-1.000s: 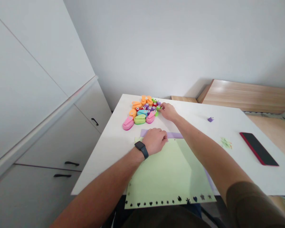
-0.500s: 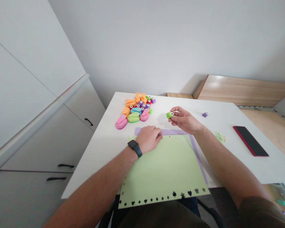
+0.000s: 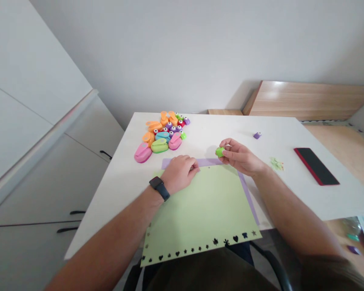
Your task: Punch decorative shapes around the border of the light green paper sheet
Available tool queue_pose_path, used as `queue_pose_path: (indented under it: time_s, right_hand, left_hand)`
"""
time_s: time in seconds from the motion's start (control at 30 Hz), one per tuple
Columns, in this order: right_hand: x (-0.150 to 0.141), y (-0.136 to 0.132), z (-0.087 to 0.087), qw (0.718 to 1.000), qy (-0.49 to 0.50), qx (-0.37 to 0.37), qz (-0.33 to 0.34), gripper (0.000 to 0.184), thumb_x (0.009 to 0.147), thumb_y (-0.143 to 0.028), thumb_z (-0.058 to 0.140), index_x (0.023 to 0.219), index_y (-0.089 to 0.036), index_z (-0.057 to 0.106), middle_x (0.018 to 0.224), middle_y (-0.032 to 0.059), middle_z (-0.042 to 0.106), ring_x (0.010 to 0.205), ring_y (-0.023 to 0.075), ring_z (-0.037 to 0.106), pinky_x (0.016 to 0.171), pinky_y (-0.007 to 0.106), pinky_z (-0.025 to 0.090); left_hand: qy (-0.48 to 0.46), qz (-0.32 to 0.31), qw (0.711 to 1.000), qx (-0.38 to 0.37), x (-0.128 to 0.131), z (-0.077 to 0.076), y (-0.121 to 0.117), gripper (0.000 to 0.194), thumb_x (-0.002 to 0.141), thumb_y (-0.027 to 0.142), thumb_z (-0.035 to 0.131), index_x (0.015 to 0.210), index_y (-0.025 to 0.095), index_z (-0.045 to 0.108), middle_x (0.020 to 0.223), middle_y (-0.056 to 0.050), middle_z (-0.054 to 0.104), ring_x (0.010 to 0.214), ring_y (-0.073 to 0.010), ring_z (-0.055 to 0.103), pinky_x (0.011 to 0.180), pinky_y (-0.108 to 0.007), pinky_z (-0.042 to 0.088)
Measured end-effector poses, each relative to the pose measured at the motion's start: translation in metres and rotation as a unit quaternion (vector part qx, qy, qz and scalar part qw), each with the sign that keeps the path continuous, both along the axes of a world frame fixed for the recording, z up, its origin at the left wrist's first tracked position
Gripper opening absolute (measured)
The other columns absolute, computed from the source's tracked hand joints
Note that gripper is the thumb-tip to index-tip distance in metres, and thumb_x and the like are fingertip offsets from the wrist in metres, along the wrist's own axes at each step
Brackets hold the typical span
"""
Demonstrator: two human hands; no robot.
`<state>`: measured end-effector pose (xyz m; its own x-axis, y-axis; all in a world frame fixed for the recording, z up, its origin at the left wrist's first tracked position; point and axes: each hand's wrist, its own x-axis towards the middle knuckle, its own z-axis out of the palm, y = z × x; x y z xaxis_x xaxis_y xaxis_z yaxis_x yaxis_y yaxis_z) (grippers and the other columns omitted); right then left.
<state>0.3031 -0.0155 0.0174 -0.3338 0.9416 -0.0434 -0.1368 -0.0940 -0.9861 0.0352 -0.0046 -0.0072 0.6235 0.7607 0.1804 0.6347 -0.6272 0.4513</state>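
My right hand pinches a small green craft punch between thumb and fingers, just beyond the far edge of a light green paper sheet. Its white button does not show. A dark watch is on the wrist of my left hand, which lies on the sheet's far left part. Those fingers are curled together at the sheet's far edge, their tips partly hidden. Punched shapes, among them hearts, stars and a leaf, run along the near edge. A single small hole sits near the far edge. Beneath lies a purple sheet.
A cluster of colourful craft punches stands at the back left of the white table. To the right are a lone purple punch, green paper scraps and a flat black object with a red edge. The green sheet overhangs the table's front edge.
My right hand has drawn the green punch nearer to the sheet's far edge and turned it, so its white button no longer shows. My left hand stays on the sheet. The view has shifted slightly.
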Motion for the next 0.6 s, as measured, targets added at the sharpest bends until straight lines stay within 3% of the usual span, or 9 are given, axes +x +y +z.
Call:
queue_pose_path:
  time_s: [0.17, 0.3, 0.43, 0.6]
  right_hand:
    - [0.0048, 0.0006, 0.0005, 0.999, -0.048, 0.022, -0.001, 0.042, 0.083, -0.032, 0.080, 0.120, -0.022, 0.064, 0.094, 0.0016, 0.065, 0.078, 0.0136, 0.058, 0.072, 0.029, 0.046]
    - [0.0080, 0.0005, 0.0003, 0.987, -0.148, 0.062, 0.021, 0.044, 0.083, -0.033, 0.079, 0.124, -0.023, 0.066, 0.105, 0.0038, 0.069, 0.089, 0.0164, 0.061, 0.080, 0.032, 0.049]
    - [0.0100, 0.0000, -0.0021, 0.942, -0.303, 0.144, 0.022, 0.039, 0.087, -0.035, 0.075, 0.125, -0.026, 0.069, 0.114, 0.0040, 0.071, 0.096, 0.0200, 0.063, 0.085, 0.036, 0.051]
    - [0.0080, -0.0035, -0.0019, 0.900, -0.384, 0.204, 0.022, 0.040, 0.091, -0.035, 0.069, 0.131, -0.031, 0.068, 0.127, 0.0026, 0.071, 0.111, 0.0250, 0.065, 0.101, 0.043, 0.049]
  left_hand:
    - [-0.018, 0.008, 1.000, 0.000, -0.0005, 0.0010, 0.0003, 0.013, 0.095, 0.030, 0.062, 0.089, 0.019, 0.066, 0.086, -0.004, 0.066, 0.084, -0.0204, 0.060, 0.078, -0.034, 0.044]
    - [-0.022, 0.015, 1.000, 0.002, -0.0012, 0.0023, 0.0004, 0.012, 0.095, 0.028, 0.061, 0.089, 0.019, 0.066, 0.087, -0.005, 0.066, 0.086, -0.0208, 0.060, 0.079, -0.034, 0.044]
    - [-0.017, 0.020, 1.000, 0.006, -0.0011, 0.0035, 0.0004, 0.012, 0.095, 0.027, 0.060, 0.089, 0.019, 0.065, 0.087, -0.005, 0.067, 0.086, -0.0213, 0.060, 0.079, -0.035, 0.044]
    - [-0.012, 0.024, 1.000, 0.008, -0.0006, 0.0047, 0.0003, 0.012, 0.095, 0.027, 0.059, 0.090, 0.019, 0.066, 0.088, -0.005, 0.067, 0.087, -0.0217, 0.060, 0.078, -0.035, 0.044]
